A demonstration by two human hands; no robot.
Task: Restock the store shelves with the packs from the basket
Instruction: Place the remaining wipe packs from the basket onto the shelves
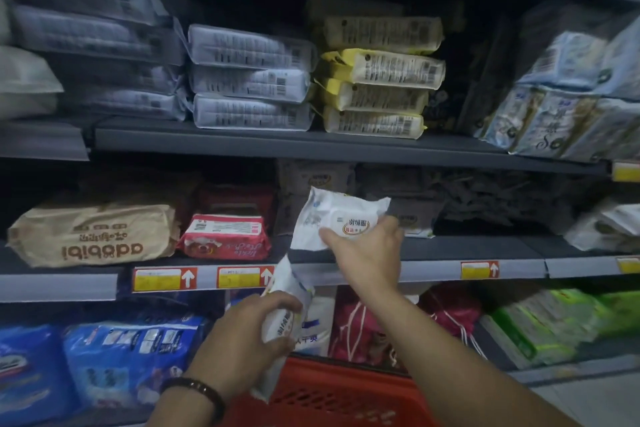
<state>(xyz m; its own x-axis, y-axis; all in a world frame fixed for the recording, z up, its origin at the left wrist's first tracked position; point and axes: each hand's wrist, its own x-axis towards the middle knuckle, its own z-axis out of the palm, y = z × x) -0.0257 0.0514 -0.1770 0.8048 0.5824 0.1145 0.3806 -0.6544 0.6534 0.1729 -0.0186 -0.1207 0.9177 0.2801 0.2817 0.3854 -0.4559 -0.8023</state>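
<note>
Right now the white pack (334, 218) sits in my right hand (367, 250), tilted, at the front of the middle shelf (450, 250). Its lower edge hangs over the shelf's front lip. My thumb lies across its printed face and my fingers curl behind its right edge, so I pinch it between them. It is just right of a red pack (225, 236) lying on the shelf, and pale packs (412, 218) stand farther back in the shadow behind it.

Lower and to the left, my left hand (249, 333) grips a second white pack (287, 315) held nearly upright, thumb over its top side and fingers curled round it underneath. A dark beaded bracelet (197, 388) circles that wrist. This pack is above the near left part of the red basket (332, 395), which is right below my arms.

A big tan pack (93, 236) lies left of the red one. Yellow price tags (164, 279) with white arrows line the shelf edge. Above, a stack of grey-white packs (249, 80) and a stack of yellow-edged packs (377, 80) fill the upper shelf. Blue packs (131, 357) sit at the lower left, green packs (547, 322) at the lower right.
</note>
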